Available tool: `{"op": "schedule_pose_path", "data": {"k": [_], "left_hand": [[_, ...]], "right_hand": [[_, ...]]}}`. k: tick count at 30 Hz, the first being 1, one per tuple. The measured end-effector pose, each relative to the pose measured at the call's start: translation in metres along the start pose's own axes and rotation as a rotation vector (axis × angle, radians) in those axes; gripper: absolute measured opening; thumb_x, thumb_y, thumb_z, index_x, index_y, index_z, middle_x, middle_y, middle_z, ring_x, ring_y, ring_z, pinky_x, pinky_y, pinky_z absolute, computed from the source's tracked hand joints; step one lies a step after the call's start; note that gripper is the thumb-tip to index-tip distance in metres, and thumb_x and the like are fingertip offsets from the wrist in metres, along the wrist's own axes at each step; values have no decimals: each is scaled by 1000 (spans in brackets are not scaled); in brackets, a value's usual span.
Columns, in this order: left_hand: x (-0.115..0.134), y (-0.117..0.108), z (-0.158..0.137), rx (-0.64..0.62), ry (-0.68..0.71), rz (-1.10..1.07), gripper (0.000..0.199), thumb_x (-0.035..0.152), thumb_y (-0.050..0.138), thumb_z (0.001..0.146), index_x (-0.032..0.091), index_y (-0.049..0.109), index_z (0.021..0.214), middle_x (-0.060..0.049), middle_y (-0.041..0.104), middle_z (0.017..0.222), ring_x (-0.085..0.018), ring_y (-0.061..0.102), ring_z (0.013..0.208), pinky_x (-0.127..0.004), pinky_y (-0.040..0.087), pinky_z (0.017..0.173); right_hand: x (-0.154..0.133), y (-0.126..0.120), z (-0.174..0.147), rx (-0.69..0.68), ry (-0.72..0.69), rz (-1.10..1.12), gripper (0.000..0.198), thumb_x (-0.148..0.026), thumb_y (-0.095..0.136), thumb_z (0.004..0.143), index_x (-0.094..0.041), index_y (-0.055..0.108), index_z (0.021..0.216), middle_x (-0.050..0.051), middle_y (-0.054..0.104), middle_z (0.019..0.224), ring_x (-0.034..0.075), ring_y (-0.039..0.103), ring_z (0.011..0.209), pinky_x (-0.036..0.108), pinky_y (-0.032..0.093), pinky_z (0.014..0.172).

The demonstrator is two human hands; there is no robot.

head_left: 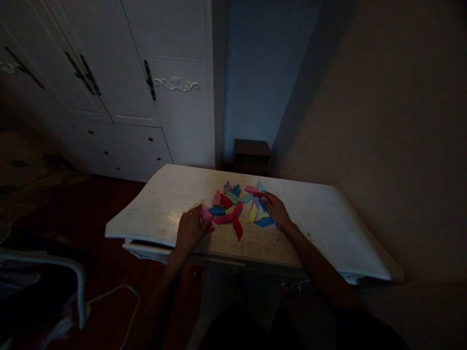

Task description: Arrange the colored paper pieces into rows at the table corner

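Note:
Folded paper pieces in many colours lie in a loose cluster on a white tabletop (146, 214). At the cluster's left side, the fingers of my left hand (189, 228) are closed on a pink folded paper piece (206, 213). On the right, my right hand (275, 209) pinches the end of a red folded paper piece (259, 194). Between the hands lie a magenta piece (223, 218), a dark red piece (238, 228) and a teal piece (216, 210). Beside my right hand are a yellow piece (252, 214) and a blue piece (264, 222), partly overlapped by others.
A white wardrobe (182, 126) stands beyond the table at the left. A small brown cabinet (251, 147) is behind the table, and a wall (383, 121) runs along the right. A pale curved tube (78, 274) and a cable (136, 296) are at lower left.

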State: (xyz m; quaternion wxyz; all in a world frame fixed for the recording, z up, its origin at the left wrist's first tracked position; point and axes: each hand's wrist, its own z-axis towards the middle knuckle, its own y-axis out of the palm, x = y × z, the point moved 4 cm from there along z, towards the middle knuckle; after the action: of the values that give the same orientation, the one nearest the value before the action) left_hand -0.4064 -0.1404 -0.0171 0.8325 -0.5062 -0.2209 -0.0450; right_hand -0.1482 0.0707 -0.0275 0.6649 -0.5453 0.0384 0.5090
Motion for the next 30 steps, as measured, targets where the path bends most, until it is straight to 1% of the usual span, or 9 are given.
{"op": "schedule_pose_path", "data": {"k": [4, 7, 11, 16, 19, 22, 24, 27, 30], "left_hand": [[-8, -1, -3, 117, 20, -96, 41, 44, 47, 90, 16, 58, 118, -14, 66, 114, -29, 61, 106, -44, 49, 93], [-12, 0, -5, 163, 9, -144, 34, 37, 48, 90, 18, 59, 116, -12, 67, 111, -28, 61, 104, -43, 49, 92], [-15, -3, -5, 211, -48, -183, 32, 32, 49, 88, 17, 59, 114, -13, 64, 111, -27, 61, 103, -43, 50, 91], [-25, -7, -5, 291, -180, -317, 32, 32, 54, 84, 17, 60, 111, -11, 62, 109, -23, 64, 93, -39, 54, 83], [-29, -10, -7, 362, -258, -404, 31, 33, 58, 81, 18, 62, 108, -9, 63, 108, -21, 65, 90, -37, 55, 81], [-29, -16, -5, 447, -309, -458, 30, 32, 58, 81, 18, 62, 107, -9, 63, 109, -20, 64, 94, -36, 55, 84], [-25, -24, 0, 502, -295, -433, 28, 30, 58, 82, 18, 62, 107, -8, 62, 109, -20, 63, 96, -36, 54, 86], [-14, -38, 14, 570, -218, -351, 25, 28, 58, 82, 18, 63, 104, -9, 61, 110, -20, 61, 100, -36, 53, 88], [2, -43, 32, 575, -147, -307, 24, 26, 57, 82, 18, 62, 105, -9, 60, 113, -21, 60, 102, -35, 53, 87]], "right_hand": [[4, -20, -4, 181, 145, 187, 57, -61, 37, 92, -16, 68, 108, 11, 70, 109, 26, 63, 102, 41, 47, 93], [2, -29, -6, 257, 171, 213, 60, -64, 37, 91, -15, 68, 107, 12, 70, 109, 25, 62, 102, 40, 46, 93], [-2, -29, -6, 237, 154, 191, 59, -64, 38, 91, -15, 68, 102, 12, 71, 105, 25, 63, 98, 39, 46, 91], [-10, -24, -8, 183, 104, 192, 55, -62, 39, 92, -16, 69, 97, 10, 71, 98, 24, 64, 92, 37, 47, 86], [-14, -24, -9, 168, 90, 186, 54, -61, 38, 92, -17, 69, 97, 9, 72, 96, 24, 64, 90, 36, 48, 84], [-14, -27, -9, 167, 86, 172, 53, -60, 37, 93, -18, 69, 96, 9, 71, 95, 24, 64, 90, 36, 48, 84], [-13, -29, -9, 179, 97, 158, 52, -59, 37, 93, -18, 69, 93, 9, 71, 93, 25, 64, 89, 36, 48, 83], [-10, -34, -9, 213, 133, 135, 51, -58, 38, 93, -18, 69, 92, 9, 71, 92, 25, 64, 87, 36, 47, 82], [-6, -39, -10, 233, 176, 147, 51, -58, 38, 92, -18, 69, 95, 10, 72, 94, 24, 64, 87, 35, 47, 80]]}}
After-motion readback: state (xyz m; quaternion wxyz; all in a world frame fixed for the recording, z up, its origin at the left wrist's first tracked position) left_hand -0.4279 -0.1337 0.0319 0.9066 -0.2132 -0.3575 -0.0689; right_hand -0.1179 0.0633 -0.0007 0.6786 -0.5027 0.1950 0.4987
